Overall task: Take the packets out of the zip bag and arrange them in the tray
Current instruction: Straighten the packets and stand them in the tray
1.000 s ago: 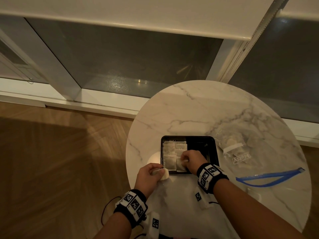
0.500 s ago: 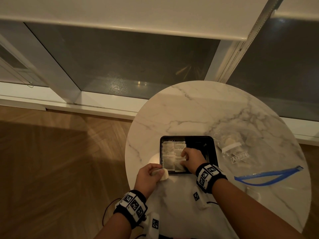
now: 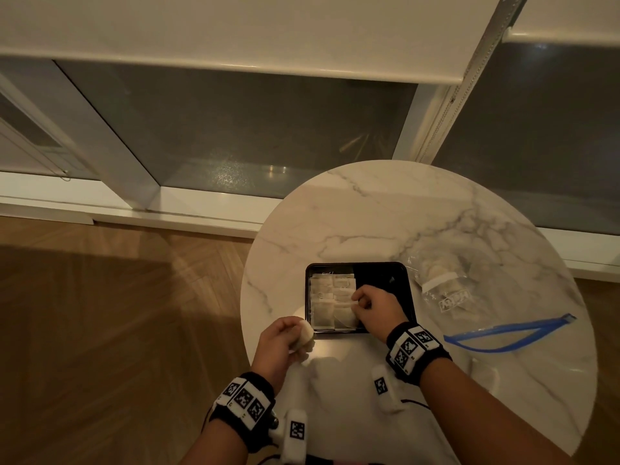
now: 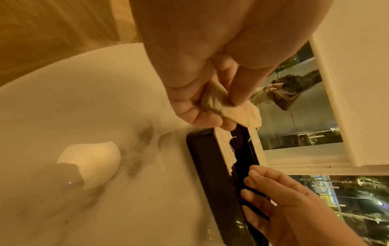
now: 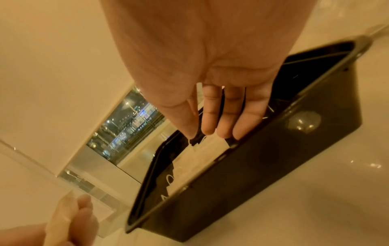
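A black tray (image 3: 382,279) sits on the round marble table, its left half lined with pale packets (image 3: 330,297). My right hand (image 3: 357,302) reaches into the tray and its straight fingertips (image 5: 208,129) touch the near packets (image 5: 208,143). Just off the tray's near-left corner (image 4: 206,158), my left hand (image 3: 302,333) pinches one crumpled packet (image 4: 242,114) between thumb and fingers. The clear zip bag (image 3: 446,290) with a blue zip strip (image 3: 503,333) lies open to the right of the tray, and more packets show inside it.
The marble table (image 3: 369,213) ends just left of my left hand, with wood floor (image 3: 117,313) below. A window and its white sill run behind the table. The tray's right half is bare black.
My right hand has shifted slightly farther into the tray over the packets. The left hand still holds its packet in the same place.
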Tool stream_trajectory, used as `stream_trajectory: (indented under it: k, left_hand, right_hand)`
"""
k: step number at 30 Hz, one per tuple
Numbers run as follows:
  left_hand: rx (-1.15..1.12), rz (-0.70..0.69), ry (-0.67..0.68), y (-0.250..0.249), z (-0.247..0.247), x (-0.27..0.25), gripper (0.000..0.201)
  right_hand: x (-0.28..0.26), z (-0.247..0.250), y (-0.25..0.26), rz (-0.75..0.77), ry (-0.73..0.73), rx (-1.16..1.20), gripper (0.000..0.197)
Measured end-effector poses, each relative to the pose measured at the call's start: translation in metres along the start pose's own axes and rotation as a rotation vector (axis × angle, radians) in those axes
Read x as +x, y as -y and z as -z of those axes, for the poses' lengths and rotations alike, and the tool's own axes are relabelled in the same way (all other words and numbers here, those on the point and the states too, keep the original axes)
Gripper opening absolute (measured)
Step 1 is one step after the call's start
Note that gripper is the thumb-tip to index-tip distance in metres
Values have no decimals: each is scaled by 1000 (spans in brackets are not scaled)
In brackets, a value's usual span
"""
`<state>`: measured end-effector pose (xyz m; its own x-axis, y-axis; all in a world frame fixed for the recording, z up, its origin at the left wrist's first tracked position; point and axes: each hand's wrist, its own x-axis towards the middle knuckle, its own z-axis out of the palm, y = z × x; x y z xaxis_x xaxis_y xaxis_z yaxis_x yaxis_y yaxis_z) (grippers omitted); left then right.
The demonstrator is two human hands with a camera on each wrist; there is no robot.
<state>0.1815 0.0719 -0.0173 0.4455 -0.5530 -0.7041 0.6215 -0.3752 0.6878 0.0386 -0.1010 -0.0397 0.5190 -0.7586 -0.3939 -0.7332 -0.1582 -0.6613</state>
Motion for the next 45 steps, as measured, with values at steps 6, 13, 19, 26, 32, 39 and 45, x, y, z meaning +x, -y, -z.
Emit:
stream_trajectory:
  k: [6, 13, 19, 26, 32, 39, 45]
  left_hand:
    - [-86, 28, 75, -6, -28, -22, 23]
    - [87, 16, 134, 15, -88, -32, 27]
    - [743, -309, 156, 38, -162, -48, 33]
    - [1352, -790, 169, 40, -247, -79, 12]
    - [1949, -1032, 313, 62, -282, -66, 58]
    - [2150, -1075, 413, 57, -297, -66, 53]
    - [2359, -844, 239, 43, -303, -81, 27]
  right_hand:
    - [-35, 19, -5, 32, -62, 145, 7]
    - [-85, 63, -37, 11, -89, 345, 10]
    - [-129, 113, -73, -33, -42, 639, 11]
    - [-148, 158, -144, -9, -436, 222, 20]
    - [-129, 173, -167, 160, -214, -621, 42]
    - [-117, 180, -158, 189, 128, -850, 46]
    - [-106, 184, -161, 23, 220, -501, 56]
